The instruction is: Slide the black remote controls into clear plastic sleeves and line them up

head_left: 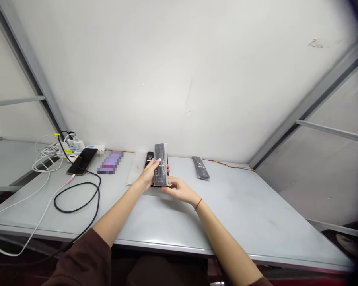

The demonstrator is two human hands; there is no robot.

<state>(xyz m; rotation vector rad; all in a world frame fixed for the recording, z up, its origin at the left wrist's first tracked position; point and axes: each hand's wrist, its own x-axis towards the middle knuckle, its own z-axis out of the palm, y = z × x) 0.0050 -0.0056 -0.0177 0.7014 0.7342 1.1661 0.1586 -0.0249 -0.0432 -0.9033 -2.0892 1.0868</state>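
A black remote control (160, 163) in a clear plastic sleeve stands tilted up above the grey table (244, 214), near its far edge. My left hand (149, 174) is closed round its left side, thumb on the buttons. My right hand (179, 188) grips its lower end from the right. Behind it, partly hidden, another black remote (149, 156) lies flat. A third remote (201, 167) lies on the table to the right, apart from both hands.
At the far left lie a dark phone (81, 160), a second phone with a purple screen (110, 163), a power strip with plugs (73, 145), and white and black cables (77, 198). A white wall rises behind the table. Grey metal frame bars stand at both sides.
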